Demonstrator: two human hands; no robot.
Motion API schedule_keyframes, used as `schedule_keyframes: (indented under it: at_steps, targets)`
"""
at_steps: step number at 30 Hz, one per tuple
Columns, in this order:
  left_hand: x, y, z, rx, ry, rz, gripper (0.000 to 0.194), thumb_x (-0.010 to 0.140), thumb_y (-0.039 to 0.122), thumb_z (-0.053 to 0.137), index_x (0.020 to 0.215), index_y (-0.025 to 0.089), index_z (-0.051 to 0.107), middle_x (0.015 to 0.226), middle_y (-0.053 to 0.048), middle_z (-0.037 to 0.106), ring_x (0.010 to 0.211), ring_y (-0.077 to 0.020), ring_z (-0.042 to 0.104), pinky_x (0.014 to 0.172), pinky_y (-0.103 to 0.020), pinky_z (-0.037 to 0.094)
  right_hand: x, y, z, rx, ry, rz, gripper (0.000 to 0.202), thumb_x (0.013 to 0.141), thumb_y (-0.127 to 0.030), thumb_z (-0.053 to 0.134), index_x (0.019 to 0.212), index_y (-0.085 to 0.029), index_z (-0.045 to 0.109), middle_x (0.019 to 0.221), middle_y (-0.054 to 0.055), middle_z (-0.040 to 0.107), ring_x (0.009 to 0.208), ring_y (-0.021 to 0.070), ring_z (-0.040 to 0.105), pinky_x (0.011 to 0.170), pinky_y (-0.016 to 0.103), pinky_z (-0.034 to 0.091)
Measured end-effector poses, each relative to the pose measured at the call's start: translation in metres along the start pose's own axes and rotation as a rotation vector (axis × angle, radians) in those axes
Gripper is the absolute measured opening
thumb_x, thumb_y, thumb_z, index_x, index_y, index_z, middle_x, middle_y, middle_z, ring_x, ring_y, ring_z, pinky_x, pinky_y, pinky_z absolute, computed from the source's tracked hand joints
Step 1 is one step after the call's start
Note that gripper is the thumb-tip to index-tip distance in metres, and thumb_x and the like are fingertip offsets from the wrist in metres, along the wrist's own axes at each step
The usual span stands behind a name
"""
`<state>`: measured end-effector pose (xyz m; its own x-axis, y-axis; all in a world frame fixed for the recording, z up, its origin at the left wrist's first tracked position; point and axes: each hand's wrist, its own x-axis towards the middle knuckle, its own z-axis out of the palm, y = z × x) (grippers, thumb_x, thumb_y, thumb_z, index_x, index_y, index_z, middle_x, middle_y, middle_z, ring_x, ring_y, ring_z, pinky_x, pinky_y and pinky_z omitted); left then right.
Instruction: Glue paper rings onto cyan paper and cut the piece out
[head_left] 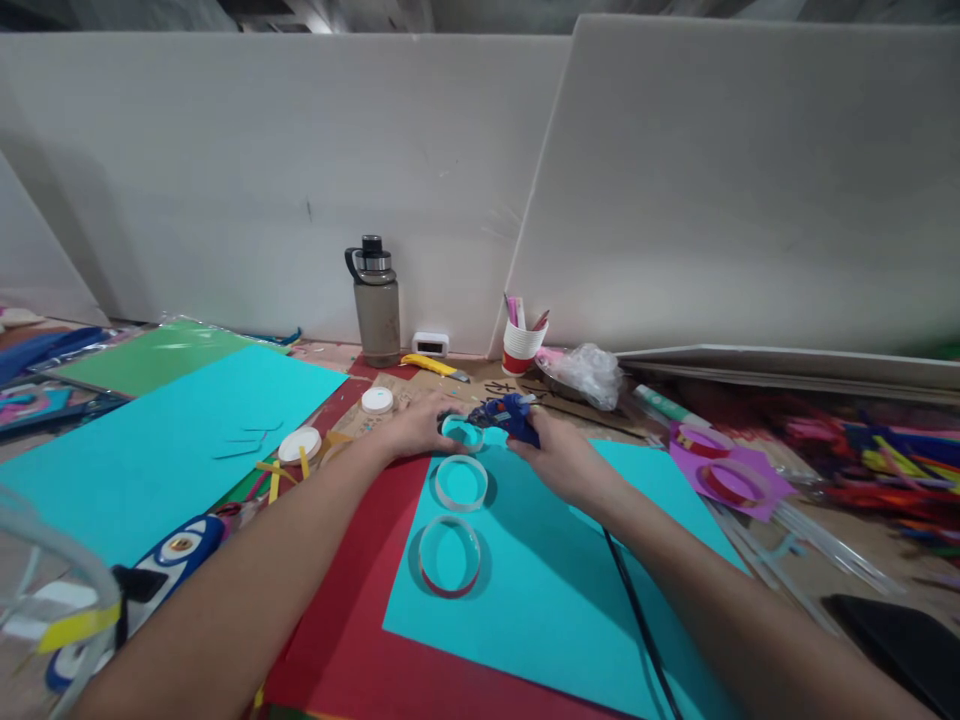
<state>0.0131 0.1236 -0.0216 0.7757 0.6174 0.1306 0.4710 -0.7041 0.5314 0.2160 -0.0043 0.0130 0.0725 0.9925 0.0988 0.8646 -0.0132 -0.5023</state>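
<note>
In my right hand is a blue hot glue gun, its nozzle pointing left over the farthest clear plastic ring. My left hand grips the left side of that ring, fingers partly hidden behind it. A turquoise sheet lies under the ring, on top of a red sheet. Two more rings stand on the turquoise sheet closer to me: a middle ring and a near ring with a red lower edge. The glue gun's black cord trails toward me under my right forearm.
Behind my hands stand a grey bottle, a yellow cutter and a paper cup of pens. White lids lie left, beside another turquoise sheet. Right are a purple sheet with rings and clear tubes.
</note>
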Motion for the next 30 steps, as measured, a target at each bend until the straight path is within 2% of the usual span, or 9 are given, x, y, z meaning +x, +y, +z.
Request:
schedule_keyframes:
  at_steps: [6,11,17,25,30]
  targets:
    - [0.0,0.003,-0.001,-0.003,-0.006,0.053,0.057,0.068,0.047,0.073,0.121,0.029,0.062,0.127,-0.004,0.059,0.117,-0.027,0.052,0.103,-0.039,0.038,0.0,-0.004,0.002,-0.005,-0.032,-0.018,0.032,0.087,-0.023,0.054,0.118,-0.014,0.059,0.115,0.014,0.066,0.105,0.0262,0.06,0.08,0.029,0.041]
    - [-0.001,0.004,-0.002,0.026,0.01,0.012,0.067,0.064,0.052,0.074,0.125,0.028,0.059,0.129,-0.006,0.058,0.12,-0.0297,0.05,0.105,-0.041,0.037,0.0,-0.001,-0.005,-0.019,-0.007,0.007,0.032,0.087,-0.025,0.053,0.117,-0.015,0.058,0.111,0.013,0.068,0.1,0.0265,0.062,0.077,0.029,0.041]
    - [-0.002,0.007,-0.004,-0.022,-0.028,0.023,0.064,0.068,0.056,0.071,0.124,0.029,0.06,0.126,-0.005,0.059,0.118,-0.0277,0.052,0.102,-0.04,0.04,-0.002,-0.003,-0.015,-0.027,-0.005,0.05,0.034,0.087,-0.028,0.054,0.119,-0.016,0.057,0.11,0.013,0.069,0.097,0.0276,0.064,0.073,0.029,0.041]
    - [-0.001,0.006,-0.003,0.014,-0.003,0.033,0.066,0.066,0.05,0.074,0.126,0.025,0.059,0.128,-0.006,0.059,0.121,-0.0278,0.049,0.106,-0.04,0.035,0.001,0.002,-0.006,0.019,-0.009,-0.004,0.032,0.086,-0.025,0.056,0.117,-0.016,0.058,0.111,0.012,0.068,0.099,0.0259,0.063,0.076,0.028,0.041]
    - [-0.003,0.008,-0.002,0.012,0.014,-0.004,0.067,0.067,0.05,0.073,0.127,0.024,0.059,0.127,-0.007,0.059,0.118,-0.0277,0.051,0.103,-0.04,0.038,0.002,0.003,-0.004,0.023,-0.008,-0.012,0.03,0.086,-0.024,0.056,0.114,-0.015,0.059,0.111,0.012,0.068,0.098,0.0254,0.062,0.075,0.028,0.041]
